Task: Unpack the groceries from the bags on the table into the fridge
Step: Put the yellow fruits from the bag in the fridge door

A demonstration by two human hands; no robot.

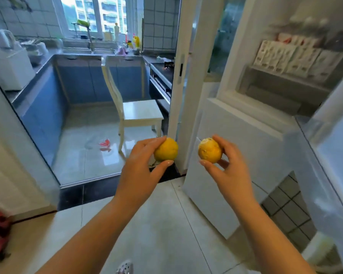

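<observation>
The person stood just before the open white fridge [246, 147], carrying fruit toward it. The left hand [145, 169] grasped a round, smooth yellow-orange citrus fruit [166, 150] between thumb and fingertips, to the left of the fridge's front edge. The right hand [226, 167] pinched a second round yellow-orange fruit with a pale, scuffed top [210, 150], directly in front of the fridge's lower white panel. Neither fruit was inside yet, so the carrying step seemed to be under way. Pale cartons [289, 60] stood on a shelf in the fridge's upper part. The next move likely called for reaching rightward into a free shelf or drawer and setting each fruit where it would not roll.
</observation>
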